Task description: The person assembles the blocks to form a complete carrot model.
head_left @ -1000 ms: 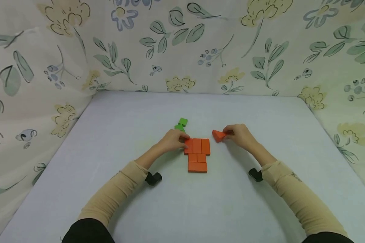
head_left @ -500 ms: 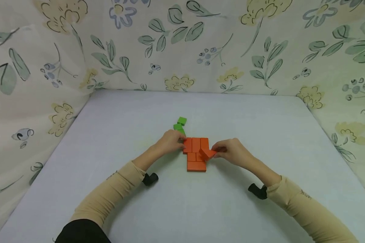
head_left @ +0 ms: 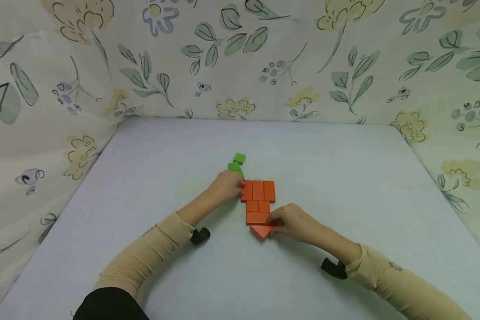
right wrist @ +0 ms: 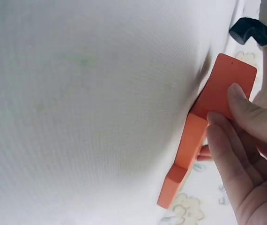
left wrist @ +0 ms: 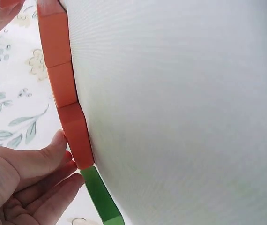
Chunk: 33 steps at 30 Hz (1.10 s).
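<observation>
Several orange wooden blocks lie flat and joined: a row of upright rectangles (head_left: 258, 190), two small blocks (head_left: 258, 206) below, then a wide rectangle (head_left: 257, 218). Beneath the wide one, my right hand (head_left: 294, 224) pinches an orange triangular block (head_left: 260, 232), its point towards me. In the right wrist view the thumb lies on its broad face and the fingers along its edge. My left hand (head_left: 226, 186) touches the upper left orange block (left wrist: 76, 136) with thumb and fingertips. Green blocks (head_left: 234, 166) curve upward beside it, the lowest partly hidden by the hand.
A white-covered table (head_left: 176, 146) carries everything. Patterned floral cloth (head_left: 232, 58) rises behind the far edge and along the sides. A black wrist camera (head_left: 200, 236) hangs under the left forearm, another black camera (head_left: 334, 268) under the right.
My right hand has brought the triangular block from the right of the orange figure, across its side, down to the bottom edge, and turned it. The left hand has stayed at the upper left block.
</observation>
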Available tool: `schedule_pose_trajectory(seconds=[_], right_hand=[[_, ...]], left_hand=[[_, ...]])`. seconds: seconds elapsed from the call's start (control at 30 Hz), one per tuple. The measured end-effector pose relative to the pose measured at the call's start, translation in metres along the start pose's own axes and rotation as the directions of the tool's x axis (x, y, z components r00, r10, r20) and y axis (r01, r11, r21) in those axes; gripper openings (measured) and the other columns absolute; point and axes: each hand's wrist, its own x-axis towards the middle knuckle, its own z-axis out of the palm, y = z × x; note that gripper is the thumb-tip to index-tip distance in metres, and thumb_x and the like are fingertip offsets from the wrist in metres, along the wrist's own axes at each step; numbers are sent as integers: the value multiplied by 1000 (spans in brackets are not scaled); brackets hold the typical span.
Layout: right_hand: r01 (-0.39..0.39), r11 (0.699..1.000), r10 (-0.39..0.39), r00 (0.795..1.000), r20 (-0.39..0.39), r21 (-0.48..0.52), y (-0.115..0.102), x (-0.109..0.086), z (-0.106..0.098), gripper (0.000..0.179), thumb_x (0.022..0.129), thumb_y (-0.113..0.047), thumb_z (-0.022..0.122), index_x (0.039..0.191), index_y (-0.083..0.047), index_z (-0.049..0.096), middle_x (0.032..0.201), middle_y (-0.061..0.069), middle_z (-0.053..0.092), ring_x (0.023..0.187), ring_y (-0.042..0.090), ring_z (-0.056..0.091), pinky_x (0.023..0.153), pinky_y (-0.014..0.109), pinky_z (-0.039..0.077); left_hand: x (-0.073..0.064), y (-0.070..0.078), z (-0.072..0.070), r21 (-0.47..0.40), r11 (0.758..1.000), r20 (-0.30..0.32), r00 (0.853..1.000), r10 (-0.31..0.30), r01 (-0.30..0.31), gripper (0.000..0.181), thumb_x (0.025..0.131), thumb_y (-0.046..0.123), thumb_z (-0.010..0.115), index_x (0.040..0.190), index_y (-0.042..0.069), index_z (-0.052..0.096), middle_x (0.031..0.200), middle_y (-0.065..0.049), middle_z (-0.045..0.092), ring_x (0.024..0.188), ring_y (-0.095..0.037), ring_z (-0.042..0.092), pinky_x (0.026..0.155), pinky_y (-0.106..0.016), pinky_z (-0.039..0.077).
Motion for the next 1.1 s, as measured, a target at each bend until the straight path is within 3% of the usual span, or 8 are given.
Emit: schedule_pose_trajectory(seconds=[0.23, 0.6, 1.1], right_hand=[[2, 998, -4, 1000, -24, -64, 0, 4, 5, 15, 76, -4, 81, 89, -4, 74, 82, -3, 70, 73, 7, 60, 67, 22, 52], [-17, 991, 6, 997, -82, -133, -4, 8, 7, 16, 72, -3, 84, 84, -6, 73, 75, -5, 66, 68, 6, 55, 62, 20, 48], [-17, 985, -4, 993, -120, -169, -1, 10, 7, 16, 71, -2, 83, 80, -9, 71, 70, -8, 61, 65, 5, 52, 59, 20, 45]], left_hand=[[-2, 5, 1, 85, 996, -26, 999, 38, -35, 11, 88, 7, 70, 95, 0, 76, 96, -10, 73, 93, -23, 69, 82, -34, 55], [1, 2, -4, -31, 999, 25, 999, -28, 29, 15, 87, 6, 71, 101, 2, 76, 100, -9, 73, 102, -22, 65, 84, -31, 54], [-1, 3, -4, -47, 999, 4, 1000, -8, 8, 15, 86, 10, 73, 98, 1, 77, 95, -9, 74, 98, -23, 66, 84, -32, 54]])
